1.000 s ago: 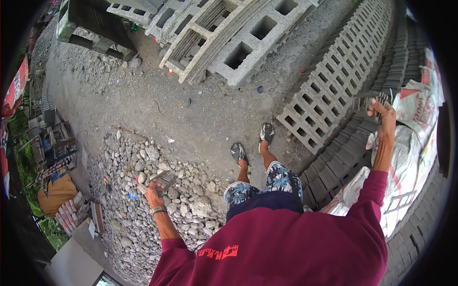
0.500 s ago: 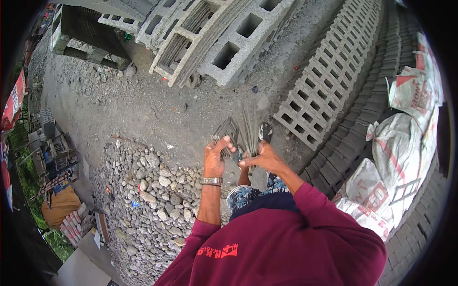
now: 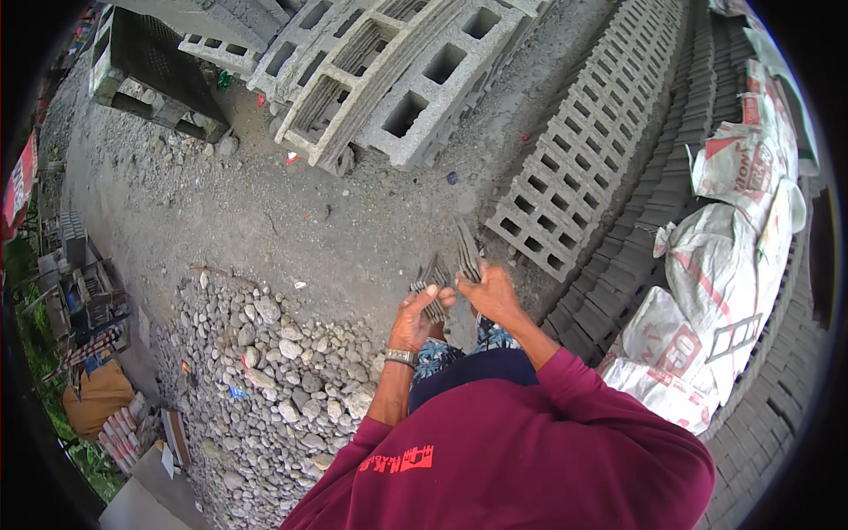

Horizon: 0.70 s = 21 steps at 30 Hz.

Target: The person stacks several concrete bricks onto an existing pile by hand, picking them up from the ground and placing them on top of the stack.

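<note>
My left hand (image 3: 413, 320) is closed round a bundle of thin grey rods (image 3: 433, 307), their ends fanned out in front of my shorts. They look like bent metal pieces, but their exact shape is too small to make out. Close beside it, my right hand (image 3: 493, 290) grips a second bundle of similar thin grey rods (image 3: 466, 249), which point up and away. The two hands are nearly touching over the grey ground. A metal-banded watch (image 3: 401, 356) sits on my left wrist.
Hollow concrete blocks (image 3: 424, 106) are stacked ahead, with a long row of hollow blocks (image 3: 574, 168) to the right. White sacks (image 3: 715, 256) lie at the far right along darker stacked blocks (image 3: 609, 274). Loose stones (image 3: 283, 389) cover the ground at left; a dark box-like frame (image 3: 159, 79) stands far left.
Both hands have come closer together, with the rods still in them. The rods no longer hang spread between my feet; the right bundle is gathered tighter. The view has shifted slightly.
</note>
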Available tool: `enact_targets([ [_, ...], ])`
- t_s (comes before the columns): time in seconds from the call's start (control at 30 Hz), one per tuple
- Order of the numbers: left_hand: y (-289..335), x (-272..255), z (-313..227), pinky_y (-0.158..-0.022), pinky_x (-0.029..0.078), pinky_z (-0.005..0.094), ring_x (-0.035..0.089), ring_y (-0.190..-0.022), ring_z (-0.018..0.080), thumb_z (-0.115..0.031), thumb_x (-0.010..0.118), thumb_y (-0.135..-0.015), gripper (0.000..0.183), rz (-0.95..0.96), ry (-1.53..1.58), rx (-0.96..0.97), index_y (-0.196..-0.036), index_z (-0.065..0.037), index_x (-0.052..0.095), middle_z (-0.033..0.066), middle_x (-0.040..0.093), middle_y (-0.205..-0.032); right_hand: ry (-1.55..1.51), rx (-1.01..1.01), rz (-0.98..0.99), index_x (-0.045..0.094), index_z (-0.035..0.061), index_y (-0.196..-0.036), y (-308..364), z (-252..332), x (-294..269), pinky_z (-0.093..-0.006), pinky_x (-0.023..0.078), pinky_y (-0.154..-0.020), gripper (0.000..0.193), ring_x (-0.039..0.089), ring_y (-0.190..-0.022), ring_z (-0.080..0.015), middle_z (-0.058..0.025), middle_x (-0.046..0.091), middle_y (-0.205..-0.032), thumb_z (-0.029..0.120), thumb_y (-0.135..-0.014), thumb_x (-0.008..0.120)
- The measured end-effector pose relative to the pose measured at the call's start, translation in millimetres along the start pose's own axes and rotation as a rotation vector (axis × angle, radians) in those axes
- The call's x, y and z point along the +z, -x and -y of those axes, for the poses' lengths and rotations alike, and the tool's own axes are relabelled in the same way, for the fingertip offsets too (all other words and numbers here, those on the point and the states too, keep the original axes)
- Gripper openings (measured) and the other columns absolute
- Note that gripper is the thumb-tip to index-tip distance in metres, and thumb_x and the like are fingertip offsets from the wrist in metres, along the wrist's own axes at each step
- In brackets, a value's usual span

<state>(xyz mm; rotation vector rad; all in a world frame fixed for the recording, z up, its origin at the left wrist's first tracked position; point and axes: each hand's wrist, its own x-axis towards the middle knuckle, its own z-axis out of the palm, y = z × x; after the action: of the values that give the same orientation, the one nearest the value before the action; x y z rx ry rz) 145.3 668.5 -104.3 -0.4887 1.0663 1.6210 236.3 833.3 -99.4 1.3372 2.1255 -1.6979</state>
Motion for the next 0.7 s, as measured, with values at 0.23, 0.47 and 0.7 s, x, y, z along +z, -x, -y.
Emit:
enact_targets([
  [0.23,-28.6,28.8,36.7,-0.087,0.05,0.0295,0.064,-0.096,0.0135,-0.023,0.075,-0.088,0.031,0.153,0.091,0.049,-0.109,-0.003,0.064,0.0044,0.069,-0.105,0.212,-0.215,-0.242,0.059,-0.0164,-0.11,29.2,35.1,-8.7,-0.0495,0.05,-0.082,0.048,0.064,-0.095,-0.0481,-0.0358,0.064,-0.096,0.013,-0.074,0.071],
  [0.47,-15.2,119.1,-0.5,-0.079,0.052,0.0294,0.065,-0.087,0.014,-0.02,0.082,-0.082,0.04,0.111,-0.186,0.103,-0.109,0.001,0.061,0.0075,0.069,-0.101,0.145,-0.175,-0.169,0.054,-0.0153,-0.114,32.4,41.7,-54.7,-0.0479,0.05,-0.085,0.052,0.063,-0.101,-0.0477,-0.0353,0.063,-0.103,0.018,-0.077,0.07],
  [0.7,-7.8,151.2,-8.5,-0.065,0.056,0.0323,0.068,-0.077,0.0205,-0.014,0.082,-0.079,0.043,0.021,-0.328,0.135,-0.106,0.01,0.058,0.0147,0.069,-0.095,-0.042,-0.17,0.143,0.052,-0.0118,-0.127,27.4,26.5,-96.2,-0.0424,0.051,-0.085,0.063,0.067,-0.099,-0.037,-0.0236,0.068,-0.104,0.024,-0.08,0.073],
])
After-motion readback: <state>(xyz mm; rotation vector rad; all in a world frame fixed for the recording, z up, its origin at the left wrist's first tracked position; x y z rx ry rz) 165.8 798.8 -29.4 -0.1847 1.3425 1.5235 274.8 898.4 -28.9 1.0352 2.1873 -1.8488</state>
